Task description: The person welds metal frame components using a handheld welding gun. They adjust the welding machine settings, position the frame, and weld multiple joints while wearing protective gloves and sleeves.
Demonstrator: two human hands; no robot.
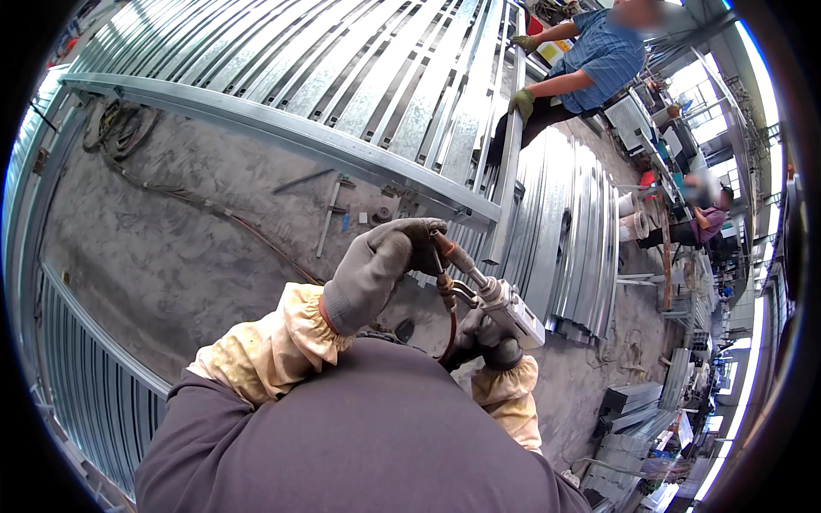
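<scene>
My left hand, in a grey glove, is curled tight around the rear end of a welding torch. My right hand, also gloved, grips it from below, fingers closed around the metal head. The torch sits close to my chest, right of centre. Beyond it lies a long galvanised steel frame on the concrete floor. At the far right a person in a blue shirt holds the frame's end rail.
</scene>
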